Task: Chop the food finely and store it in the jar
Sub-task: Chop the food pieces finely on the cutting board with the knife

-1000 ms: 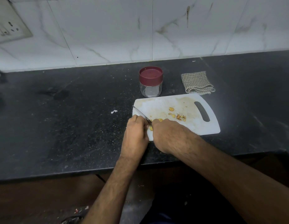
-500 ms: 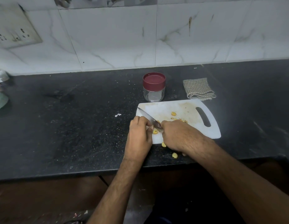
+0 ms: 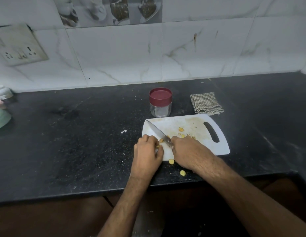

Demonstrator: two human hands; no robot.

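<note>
Yellow bits under the blade, jar closed

Black counter [image 3: 80,142] carries all. Left hand [image 3: 147,152] pinches a yellow food piece [image 3: 161,140] on the white chopping board [image 3: 191,124], probably to steady it; right hand [image 3: 189,151] grips the knife [image 3: 158,132], blade angled across. Two pieces [image 3: 171,161] lie off the board. Behind, the red-lidded jar [image 3: 160,103] looks empty, a checked cloth [image 3: 206,103] beside it

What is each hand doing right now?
Left hand: pinching a small yellow food piece on the white plastic cutting board.
Right hand: gripping the steel-bladed knife.
</note>
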